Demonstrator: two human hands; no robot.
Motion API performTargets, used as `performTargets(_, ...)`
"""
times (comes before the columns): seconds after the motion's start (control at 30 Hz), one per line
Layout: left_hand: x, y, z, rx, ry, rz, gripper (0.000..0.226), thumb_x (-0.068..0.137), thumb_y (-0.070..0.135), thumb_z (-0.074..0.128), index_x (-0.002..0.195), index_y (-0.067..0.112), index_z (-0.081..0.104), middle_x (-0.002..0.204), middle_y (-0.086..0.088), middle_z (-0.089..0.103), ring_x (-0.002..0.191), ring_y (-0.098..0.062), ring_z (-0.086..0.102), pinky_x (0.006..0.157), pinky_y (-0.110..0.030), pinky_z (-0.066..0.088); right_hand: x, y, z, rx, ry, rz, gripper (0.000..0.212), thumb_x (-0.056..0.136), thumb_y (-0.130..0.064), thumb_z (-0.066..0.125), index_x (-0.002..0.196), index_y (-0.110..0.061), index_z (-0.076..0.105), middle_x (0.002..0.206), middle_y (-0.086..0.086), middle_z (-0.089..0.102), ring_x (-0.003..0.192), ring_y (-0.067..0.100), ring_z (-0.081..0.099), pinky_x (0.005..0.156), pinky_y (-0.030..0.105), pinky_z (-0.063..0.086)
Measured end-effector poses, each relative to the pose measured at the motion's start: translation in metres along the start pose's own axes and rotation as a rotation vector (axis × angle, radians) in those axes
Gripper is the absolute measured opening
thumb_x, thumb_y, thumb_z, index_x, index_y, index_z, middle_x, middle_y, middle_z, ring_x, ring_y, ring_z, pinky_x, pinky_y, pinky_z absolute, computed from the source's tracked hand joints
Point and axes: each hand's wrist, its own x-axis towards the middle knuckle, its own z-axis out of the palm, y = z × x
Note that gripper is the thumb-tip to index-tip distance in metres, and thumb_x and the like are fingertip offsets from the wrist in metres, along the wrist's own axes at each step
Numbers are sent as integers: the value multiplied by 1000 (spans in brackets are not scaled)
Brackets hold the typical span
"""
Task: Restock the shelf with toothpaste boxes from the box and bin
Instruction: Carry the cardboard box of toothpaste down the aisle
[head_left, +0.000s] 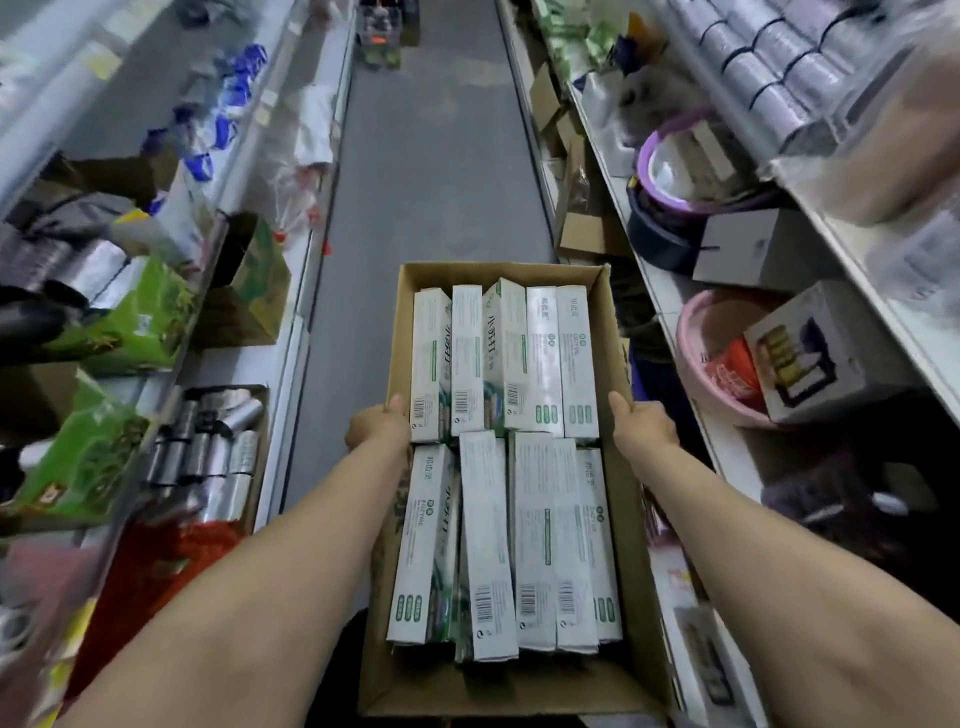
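Open brown cardboard carton (618, 332), lower centre, gripped at both side walls by left hand (378, 427) and right hand (644, 426). Two rows of white-and-green toothpaste boxes (501, 364) fill it; judging by that, shelving not yet begun.

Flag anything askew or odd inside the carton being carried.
In the cardboard carton, the toothpaste boxes lie in two rows. One far-row box sits tilted and raised above its neighbours. The near row is splayed unevenly. No damage shows.

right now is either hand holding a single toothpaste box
No, the left hand and right hand each grip a side wall of the cardboard box; the toothpaste boxes lie inside.
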Motion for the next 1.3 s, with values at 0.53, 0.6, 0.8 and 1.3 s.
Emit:
performTargets(0.53, 243, 298, 121, 11, -49, -13, 33, 99, 39, 55, 77, 16, 63, 91, -10, 71, 86, -31, 70, 82, -40, 58, 294, -257, 21, -36, 38, 65, 51, 103, -52, 43, 119, -9, 66, 117, 16, 66, 108, 37, 60, 84, 36, 45)
performTargets(0.6, 272, 337, 139, 42, -48, -8, 33, 100, 40, 54, 83, 13, 65, 92, -10, 71, 88, -31, 70, 84, -41, 57, 335, -285, 27, -17, 37, 68, 52, 101, -53, 44, 114, -9, 68, 116, 16, 68, 107, 37, 61, 94, 44, 50)
performTargets(0.8, 346, 437, 196, 75, -13, -21, 32, 101, 43, 50, 87, 17, 64, 95, -11, 70, 91, -33, 68, 91, -45, 56, 462, -368, 34, -8, -32, 63, 49, 102, -49, 47, 111, -4, 66, 117, 16, 66, 111, 40, 59, 95, 44, 48)
performTargets(1.3, 572, 685, 317, 22, -61, -108, 32, 99, 42, 54, 95, 14, 68, 100, -10, 71, 93, -32, 68, 91, -44, 56, 745, -596, 55, -86, 14, 81, 45, 102, -51, 46, 80, -14, 58, 99, 15, 65, 88, 32, 56, 81, 38, 46)
